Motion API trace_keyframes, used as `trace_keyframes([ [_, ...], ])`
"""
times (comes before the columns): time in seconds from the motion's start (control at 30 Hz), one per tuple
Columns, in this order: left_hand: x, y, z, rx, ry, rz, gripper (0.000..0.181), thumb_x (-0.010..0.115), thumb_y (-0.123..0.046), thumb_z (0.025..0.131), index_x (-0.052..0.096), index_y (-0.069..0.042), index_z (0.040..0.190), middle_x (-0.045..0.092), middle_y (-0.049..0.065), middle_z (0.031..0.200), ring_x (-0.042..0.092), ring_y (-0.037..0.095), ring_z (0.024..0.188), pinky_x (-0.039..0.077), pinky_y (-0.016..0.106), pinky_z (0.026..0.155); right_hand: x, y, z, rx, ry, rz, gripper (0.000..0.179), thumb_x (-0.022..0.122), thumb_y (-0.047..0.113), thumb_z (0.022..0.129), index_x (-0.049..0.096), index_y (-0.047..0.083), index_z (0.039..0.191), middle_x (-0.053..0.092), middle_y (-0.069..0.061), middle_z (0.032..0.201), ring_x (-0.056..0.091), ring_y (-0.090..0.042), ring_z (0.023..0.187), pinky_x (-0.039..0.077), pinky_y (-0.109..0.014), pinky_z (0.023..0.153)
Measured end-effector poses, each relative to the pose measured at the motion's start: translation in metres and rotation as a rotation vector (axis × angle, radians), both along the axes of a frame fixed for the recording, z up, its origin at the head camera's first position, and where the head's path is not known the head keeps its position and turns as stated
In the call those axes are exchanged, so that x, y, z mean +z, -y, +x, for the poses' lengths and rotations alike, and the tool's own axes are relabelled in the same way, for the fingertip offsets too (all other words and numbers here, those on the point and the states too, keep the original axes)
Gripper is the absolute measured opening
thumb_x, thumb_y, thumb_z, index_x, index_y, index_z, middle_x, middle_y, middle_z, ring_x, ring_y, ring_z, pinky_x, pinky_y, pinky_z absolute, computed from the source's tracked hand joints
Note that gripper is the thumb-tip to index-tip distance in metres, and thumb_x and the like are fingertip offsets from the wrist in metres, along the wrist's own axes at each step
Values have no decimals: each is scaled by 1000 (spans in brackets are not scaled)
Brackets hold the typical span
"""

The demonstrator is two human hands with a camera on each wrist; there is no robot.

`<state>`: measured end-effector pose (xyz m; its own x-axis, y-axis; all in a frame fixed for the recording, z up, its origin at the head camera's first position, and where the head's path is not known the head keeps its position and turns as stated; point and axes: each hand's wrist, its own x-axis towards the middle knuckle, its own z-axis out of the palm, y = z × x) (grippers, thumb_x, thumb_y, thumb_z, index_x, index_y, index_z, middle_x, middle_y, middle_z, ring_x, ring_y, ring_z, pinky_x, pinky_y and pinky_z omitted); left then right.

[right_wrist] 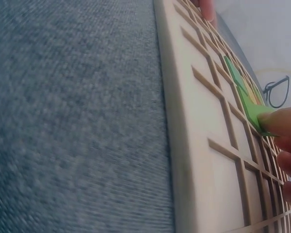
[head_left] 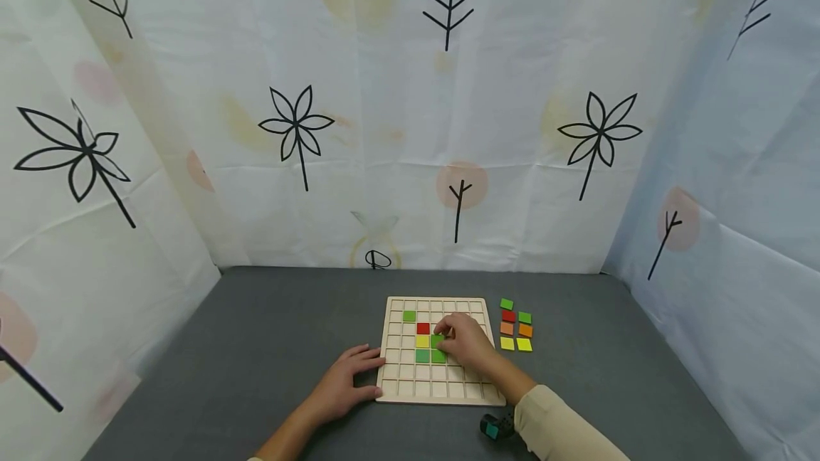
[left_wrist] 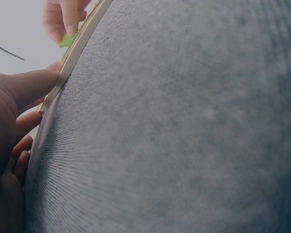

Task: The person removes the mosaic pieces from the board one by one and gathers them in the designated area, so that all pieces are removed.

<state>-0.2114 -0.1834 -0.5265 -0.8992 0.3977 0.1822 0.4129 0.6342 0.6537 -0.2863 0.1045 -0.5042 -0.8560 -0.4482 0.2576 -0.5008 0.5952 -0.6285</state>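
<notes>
A square wooden grid board [head_left: 402, 391] lies on the grey table, with several coloured tiles set in its cells. Along its left side rests my left hand [head_left: 346, 381], fingers fairly straight at the edge and thumb near the lower left corner. Over the middle of the board, my right hand [head_left: 469, 344] pinches a green tile [head_left: 438, 341]. In the right wrist view the thumb presses on this green tile [right_wrist: 254, 116]. The left wrist view shows fingertips on the tilted tile [left_wrist: 66, 41]. Left of it are a red tile [head_left: 423, 329] and a yellow tile [head_left: 423, 341].
Right of the board lie several loose tiles: green [head_left: 506, 304], red [head_left: 508, 316], orange [head_left: 525, 331] and yellow [head_left: 524, 344]. A small black device [head_left: 496, 426] sits by the right sleeve [head_left: 564, 425]. A patterned cloth [head_left: 384, 91] hangs behind the table.
</notes>
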Motion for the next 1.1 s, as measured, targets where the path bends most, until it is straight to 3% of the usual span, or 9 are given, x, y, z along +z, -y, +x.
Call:
trace_keyframes([
  [0.33, 1, -1, 0, -4, -23, -1, 54, 77, -38, 81, 66, -12, 128, 56, 6, 137, 40, 36, 133, 34, 60, 100, 3, -1, 0, 10, 16, -25, 15, 76, 3, 81, 69, 10, 90, 55, 2, 84, 48, -13, 72, 44, -30, 64],
  [0.57, 2, -1, 0, -4, 1, 5, 55, 78, -38, 81, 65, -12, 128, 55, 6, 138, 38, 36, 134, 33, 61, 101, 1, -2, 0, 19, 81, -57, 14, 75, 6, 84, 67, 14, 92, 56, 7, 80, 50, -12, 71, 45, -29, 65],
  [0.77, 1, 0, 0, -8, -1, 6, 55, 77, -39, 81, 65, -12, 128, 55, 7, 138, 39, 37, 133, 33, 61, 100, 7, -6, -2, 72, 140, -87, 13, 75, 6, 84, 67, 12, 92, 57, 5, 81, 52, -12, 71, 46, -28, 63],
  [1.1, 0, 1, -1, -5, 36, 11, 57, 76, -40, 81, 65, -12, 129, 54, 5, 139, 37, 34, 135, 31, 60, 103, 24, -20, -13, 95, 99, -84, 12, 73, 1, 84, 66, 7, 93, 59, 1, 82, 49, -14, 70, 43, -27, 61],
])
